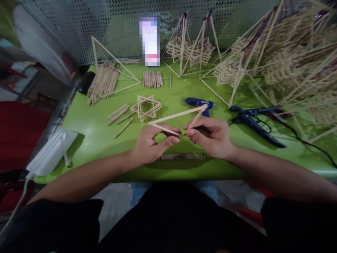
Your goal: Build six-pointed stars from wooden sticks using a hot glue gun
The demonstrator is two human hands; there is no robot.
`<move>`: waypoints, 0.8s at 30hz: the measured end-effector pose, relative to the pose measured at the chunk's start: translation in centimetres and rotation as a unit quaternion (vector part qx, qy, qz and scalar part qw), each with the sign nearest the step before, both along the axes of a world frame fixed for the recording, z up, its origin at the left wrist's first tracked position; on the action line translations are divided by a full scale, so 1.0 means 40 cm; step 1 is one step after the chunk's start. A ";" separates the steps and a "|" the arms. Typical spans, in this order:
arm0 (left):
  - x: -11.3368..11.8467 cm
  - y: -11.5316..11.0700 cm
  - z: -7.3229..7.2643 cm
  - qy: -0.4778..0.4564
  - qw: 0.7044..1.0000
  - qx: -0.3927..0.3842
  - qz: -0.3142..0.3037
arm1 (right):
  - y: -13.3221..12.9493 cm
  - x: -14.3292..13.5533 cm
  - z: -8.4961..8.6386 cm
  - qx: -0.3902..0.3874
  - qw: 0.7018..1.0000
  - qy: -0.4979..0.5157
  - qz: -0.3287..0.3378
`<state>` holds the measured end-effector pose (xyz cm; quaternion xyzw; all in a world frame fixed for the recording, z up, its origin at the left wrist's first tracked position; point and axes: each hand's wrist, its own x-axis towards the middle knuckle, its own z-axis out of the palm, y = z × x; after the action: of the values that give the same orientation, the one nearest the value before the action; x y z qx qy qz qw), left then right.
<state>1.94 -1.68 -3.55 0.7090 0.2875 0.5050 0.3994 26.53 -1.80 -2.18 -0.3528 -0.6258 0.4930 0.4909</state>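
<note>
A triangular frame of thin wooden sticks [179,115] is held up over the front part of the green table. My left hand [155,142] pinches its lower left stick. On the other side, my right hand [209,137] grips the stick that runs down from the upper right corner. The fingertips of both hands nearly meet where the stick ends come together. Just beyond the hands lie a star-shaped stick piece [146,107] and a blue glue gun [198,102]. A few loose sticks [123,127] rest left of the star.
Stick bundles [104,82] and short sticks [152,79] lie farther back on the green table [92,140]. A lit phone [150,42] stands against the mesh. Woven stick pieces [289,63] crowd the right. Black-handled pliers [258,123], a cable and a white power strip [52,151] flank the hands.
</note>
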 end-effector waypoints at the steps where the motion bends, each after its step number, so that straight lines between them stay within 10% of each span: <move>1: 0.006 -0.006 0.002 0.014 1.000 0.001 -0.001 | -0.001 -0.003 -0.003 -0.006 1.000 0.007 0.007; 11: 0.033 -0.020 0.009 0.044 0.996 -0.070 0.040 | -0.001 -0.024 0.008 0.008 0.999 -0.034 0.003; 15: 0.023 -0.018 0.007 0.027 0.993 -0.111 0.036 | 0.039 0.045 0.049 0.029 0.984 -0.135 0.116; 20: 0.008 -0.015 -0.002 -0.013 0.979 -0.204 0.002 | 0.151 0.165 0.058 0.086 0.882 -0.432 -0.168; 24: 0.000 -0.008 -0.005 -0.026 0.969 -0.245 -0.010 | 0.204 0.181 0.008 -0.036 0.834 -0.533 -0.135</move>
<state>1.94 -2.00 -3.77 0.5790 0.3849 0.4340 0.5729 33.79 6.37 -1.88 -0.6594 -0.7185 0.1791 0.1303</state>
